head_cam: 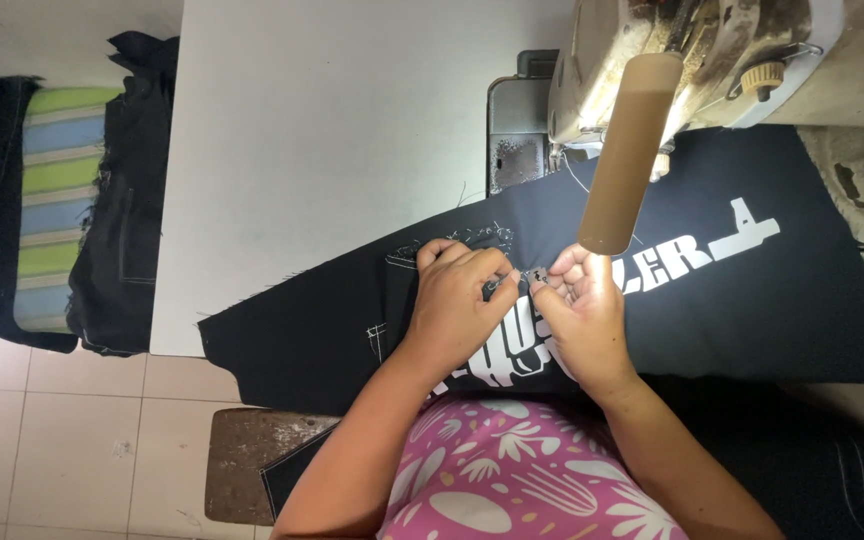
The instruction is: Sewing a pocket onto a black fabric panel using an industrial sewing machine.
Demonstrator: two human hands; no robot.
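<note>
fingers [500, 283] of the left hand [457, 300] and right hand [582, 305] pinch a small metal piece [538, 275] between them, over the black cloth [752, 310] on the bench [332, 150], just below the sewing machine [672, 60].

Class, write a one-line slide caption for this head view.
Both hands pinch a small metal piece over black printed fabric beside a sewing machine.

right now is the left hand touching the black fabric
Touching. The head view shows the left hand resting on the black fabric, its fingertips pinching at a small metal piece together with the right hand.
</note>
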